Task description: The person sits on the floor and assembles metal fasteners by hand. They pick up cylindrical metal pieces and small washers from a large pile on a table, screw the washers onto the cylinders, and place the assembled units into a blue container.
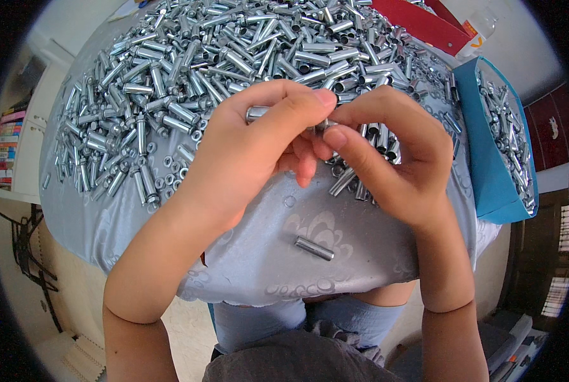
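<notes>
Left hand (243, 143) meets right hand (405, 153) over the table (256, 261) — a bolt (256, 114) between them!
Left cradles it, right thumb and forefinger pinch its end; one tube (314, 248) lies on bare cloth near the front edge, pile (233, 60) behind, blue box (488, 172) bounding the right — bottle (485, 23) label (476, 42) too small to read.

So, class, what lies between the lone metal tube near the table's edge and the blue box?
In the head view, the right forearm and patterned tablecloth lie between the lone metal tube and blue box.
</notes>
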A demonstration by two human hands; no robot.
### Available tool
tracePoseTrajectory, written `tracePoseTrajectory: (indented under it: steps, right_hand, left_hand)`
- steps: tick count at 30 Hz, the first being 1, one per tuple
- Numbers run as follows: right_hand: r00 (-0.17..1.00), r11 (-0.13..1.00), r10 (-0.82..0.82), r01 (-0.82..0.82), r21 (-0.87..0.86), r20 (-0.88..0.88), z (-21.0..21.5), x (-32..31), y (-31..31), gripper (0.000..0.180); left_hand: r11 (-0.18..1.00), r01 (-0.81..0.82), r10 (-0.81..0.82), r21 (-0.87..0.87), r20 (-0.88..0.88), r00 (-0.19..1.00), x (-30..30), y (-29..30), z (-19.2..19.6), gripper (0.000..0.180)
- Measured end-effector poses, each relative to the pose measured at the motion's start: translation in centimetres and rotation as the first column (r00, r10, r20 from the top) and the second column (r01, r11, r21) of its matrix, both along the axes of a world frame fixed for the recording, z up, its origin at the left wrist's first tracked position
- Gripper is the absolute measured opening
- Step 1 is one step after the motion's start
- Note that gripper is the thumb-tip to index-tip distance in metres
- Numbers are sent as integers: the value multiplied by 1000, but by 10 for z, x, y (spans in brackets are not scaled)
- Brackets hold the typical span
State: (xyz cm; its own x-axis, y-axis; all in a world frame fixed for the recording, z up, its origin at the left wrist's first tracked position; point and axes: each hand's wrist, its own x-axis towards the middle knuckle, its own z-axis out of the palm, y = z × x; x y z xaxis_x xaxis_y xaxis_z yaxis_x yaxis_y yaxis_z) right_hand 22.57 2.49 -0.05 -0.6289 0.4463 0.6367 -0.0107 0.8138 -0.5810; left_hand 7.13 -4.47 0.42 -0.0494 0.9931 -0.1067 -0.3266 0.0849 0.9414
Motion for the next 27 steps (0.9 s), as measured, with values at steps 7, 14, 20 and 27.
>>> tracePoseTrajectory:
  steps: [7,14,20,27]
  right_hand:
    - [975,974,-219,216,-65,-34,-3,-1,1,17]
    - [988,976,-154,155,-152,19,-2,-4,-1,16]
    - [985,991,-21,-2,137,172,1,-1,4,14]
    - [930,952,-139,32,303,339,-13,-6,-2,13]
  left_hand:
    - [1000,16,-16,-3,-37,999,3,-1,1,28]
    - [997,-36,37,-70,10,999,2,-1,2,28]
    - [980,-147,185,-131,351,918,-13,4,5,23]
    - [974,75,99,-214,699,709,-26,7,5,27]
